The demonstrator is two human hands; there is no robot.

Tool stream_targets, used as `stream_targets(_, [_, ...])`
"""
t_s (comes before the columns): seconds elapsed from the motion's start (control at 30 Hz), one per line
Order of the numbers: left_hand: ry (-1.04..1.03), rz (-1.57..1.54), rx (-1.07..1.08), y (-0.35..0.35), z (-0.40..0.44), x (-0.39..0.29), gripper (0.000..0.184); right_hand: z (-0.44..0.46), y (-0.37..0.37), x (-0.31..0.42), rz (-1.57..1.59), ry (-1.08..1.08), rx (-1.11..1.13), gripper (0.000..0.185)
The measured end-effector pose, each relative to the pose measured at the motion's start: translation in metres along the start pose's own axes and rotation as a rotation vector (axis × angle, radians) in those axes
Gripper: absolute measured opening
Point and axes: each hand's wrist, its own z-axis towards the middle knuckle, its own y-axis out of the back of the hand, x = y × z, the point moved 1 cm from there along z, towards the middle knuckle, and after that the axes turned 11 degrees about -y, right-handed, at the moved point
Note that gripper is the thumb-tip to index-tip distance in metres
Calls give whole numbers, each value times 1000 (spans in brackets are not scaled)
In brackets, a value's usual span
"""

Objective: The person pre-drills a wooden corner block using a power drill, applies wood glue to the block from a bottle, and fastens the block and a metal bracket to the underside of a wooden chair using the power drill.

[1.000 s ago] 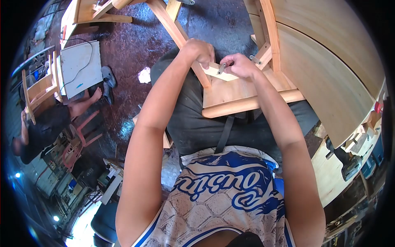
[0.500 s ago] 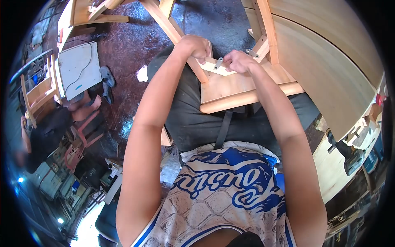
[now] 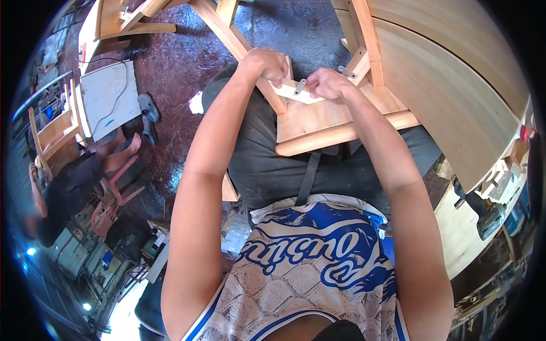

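Note:
A wooden chair frame (image 3: 317,140) rests across my lap, its flat panel (image 3: 315,118) turned up toward me. My left hand (image 3: 265,63) is closed at the leg joint on the left, fingers curled down by the pale corner brace (image 3: 288,92). A small metal plate with holes (image 3: 300,87) sticks up from that brace, between my hands. Just right of this plate, my right hand (image 3: 329,84) is closed in a pinch over the brace; whatever its fingertips hold is hidden. Another metal plate (image 3: 346,72) sits beyond my right hand, by the right joint.
Large curved wooden panels (image 3: 449,96) stand close on my right, with a cordless drill (image 3: 490,219) on a board below them. To the left are a white board (image 3: 109,99) with a cable, grey shoes (image 3: 149,118), and a seated person (image 3: 74,179) holding a wooden chair part.
My right hand has shifted very slightly, its fingers still pinched beside the metal plate. My left hand stays in place. The view has tilted a little.

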Motion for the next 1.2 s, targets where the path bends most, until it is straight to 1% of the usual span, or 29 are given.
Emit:
stream_targets(0.23, [-1, -13, -5, 1, 0, 0, 51, -2, 1, 0, -24, 23, -21, 46])
stream_targets(0.3, [-8, -12, -21, 0, 0, 0, 50, -2, 0, -1, 17, 30, 7, 47])
stream_targets(0.4, [-14, -9, -16, -1, 1, 1, 49, -3, -1, -2, 20, 24, -15, 49])
stream_targets(0.5, [13, -17, -10, 0, -1, -2, 48, -4, -1, -1, -2, 26, -21, 47])
stream_targets(0.57, [36, -3, 13, 0, 0, -2, 43, 0, -4, -3, 11, 29, -31, 46])
stream_targets(0.8, [29, -1, 26, -3, 3, 1, 42, 2, -4, -5, 22, 20, -28, 45])
stream_targets(0.87, [21, 9, 2, -5, 3, 2, 41, 3, -6, -6, 38, 18, -36, 45])
stream_targets(0.9, [22, 6, 2, -4, 2, 1, 41, 2, -6, -5, 54, 17, -44, 45])
stream_targets(0.97, [6, -7, 1, -2, 0, -1, 49, -1, -5, -3, 37, 18, -45, 45])
stream_targets(1.2, [8, -34, -12, -1, -1, -1, 48, -5, -1, 0, 40, 4, -13, 45])
